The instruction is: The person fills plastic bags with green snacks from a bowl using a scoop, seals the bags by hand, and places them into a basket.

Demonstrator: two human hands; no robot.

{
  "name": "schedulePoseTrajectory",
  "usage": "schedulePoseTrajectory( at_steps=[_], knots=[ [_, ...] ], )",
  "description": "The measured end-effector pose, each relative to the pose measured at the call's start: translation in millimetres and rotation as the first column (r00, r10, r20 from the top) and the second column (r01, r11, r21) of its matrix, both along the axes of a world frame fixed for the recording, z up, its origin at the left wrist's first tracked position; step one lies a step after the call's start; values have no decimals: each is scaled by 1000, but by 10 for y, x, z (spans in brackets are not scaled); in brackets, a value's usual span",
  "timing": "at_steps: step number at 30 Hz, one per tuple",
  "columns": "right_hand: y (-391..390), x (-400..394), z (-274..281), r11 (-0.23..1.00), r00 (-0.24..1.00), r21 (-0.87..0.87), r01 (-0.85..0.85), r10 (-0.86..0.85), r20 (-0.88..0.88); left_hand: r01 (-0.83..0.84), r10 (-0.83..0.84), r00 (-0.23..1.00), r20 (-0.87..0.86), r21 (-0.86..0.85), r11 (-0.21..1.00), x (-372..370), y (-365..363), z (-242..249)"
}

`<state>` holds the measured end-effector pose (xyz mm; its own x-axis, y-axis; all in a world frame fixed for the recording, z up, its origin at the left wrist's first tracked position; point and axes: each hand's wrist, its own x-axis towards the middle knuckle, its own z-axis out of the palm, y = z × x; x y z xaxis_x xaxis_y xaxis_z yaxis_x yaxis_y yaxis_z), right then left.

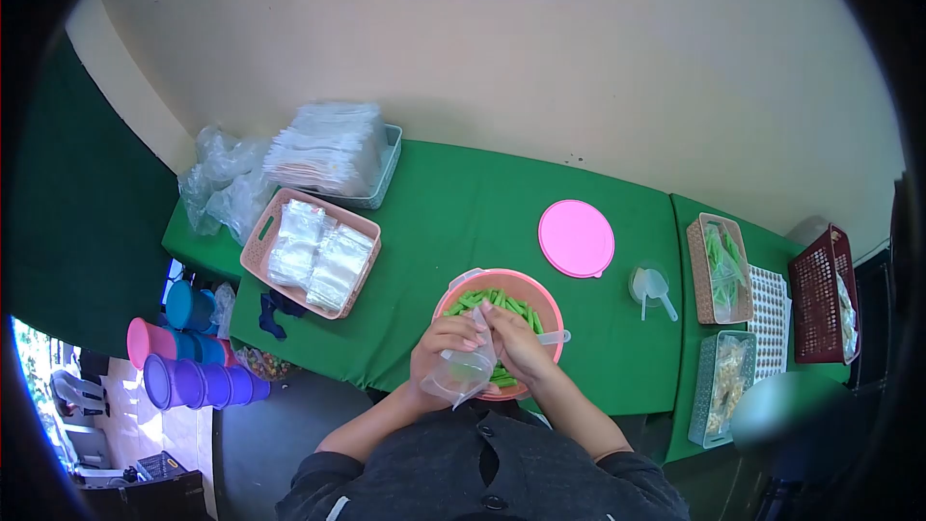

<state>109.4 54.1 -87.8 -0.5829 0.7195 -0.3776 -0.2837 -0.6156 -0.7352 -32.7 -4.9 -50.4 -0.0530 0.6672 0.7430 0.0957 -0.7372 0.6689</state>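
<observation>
Over a pink bowl (552, 307) of cut green pieces (521, 309), apparently green beans, both hands are together at a small clear plastic bag (463, 374). My left hand (446, 340) is closed around the bag from the left side. From the right, my right hand (518, 345) pinches the bag's upper part with its fingertips. The bag hangs tilted toward my body, and its contents are hard to make out. A translucent handle (556, 337) sticks out past the bowl's right rim; what it belongs to is hidden behind my right hand.
A pink lid (577, 238) lies right of the bowl, near a cup with a white scoop (656, 289). To the left, a basket (253, 249) holds clear bags, before a stack of packets (328, 150). Baskets (702, 275) and a sticker sheet (769, 318) are far right.
</observation>
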Motion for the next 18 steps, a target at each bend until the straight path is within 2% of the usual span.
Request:
schedulePoseTrajectory(
  at_steps=[4, 6, 7, 9, 10, 12, 13, 14, 15, 16, 17, 18],
  knots=[
    [-29, -62, -225, 995, 996, 52, 84, -85, 25, -22, 21, 999, -28, -50, 999, 9, -48, -45],
    [-49, -123, -202, 876, 923, 415, 247, -343, 176, -31, 32, 999, 31, -40, 999, 51, -66, -114],
    [-40, -125, -228, 876, 921, 414, 249, -346, 178, -41, 43, 995, 90, -29, 999, 72, -68, -138],
    [-11, -136, -238, 817, 890, 549, 179, -372, 264, -70, 74, 993, 88, -47, 996, 96, -73, -150],
    [-29, -113, -185, 818, 889, 547, 178, -372, 266, -104, 109, 991, 82, -65, 992, 102, -84, -139],
    [-73, -18, 15, 843, 805, 528, -106, -239, 543, -151, 158, 984, 79, -82, 985, 28, -135, -77],
    [-66, 31, 93, 845, 805, 524, -109, -235, 545, -198, 206, 975, 77, -98, 975, -34, -178, -42],
    [-48, 96, 165, 673, 776, 711, -205, -331, 537, -201, 209, 975, 77, -104, 974, -144, -210, 2],
    [-29, 182, 254, 453, 754, 838, -302, -424, 501, -333, 332, 943, -27, -30, 942, -297, -220, 55],
    [-3, 321, 397, 276, 632, 800, -532, -500, 593, -448, 452, 883, -123, 60, 892, -420, -225, 92],
    [-9, 457, 408, 277, 634, 804, -526, -502, 588, -446, 450, 884, -128, 63, 893, -506, -220, 116],
    [-41, 593, 400, 243, 484, 655, -716, -504, 716, -528, 531, 844, -74, 64, 847, -576, -204, 142]
  ],
)
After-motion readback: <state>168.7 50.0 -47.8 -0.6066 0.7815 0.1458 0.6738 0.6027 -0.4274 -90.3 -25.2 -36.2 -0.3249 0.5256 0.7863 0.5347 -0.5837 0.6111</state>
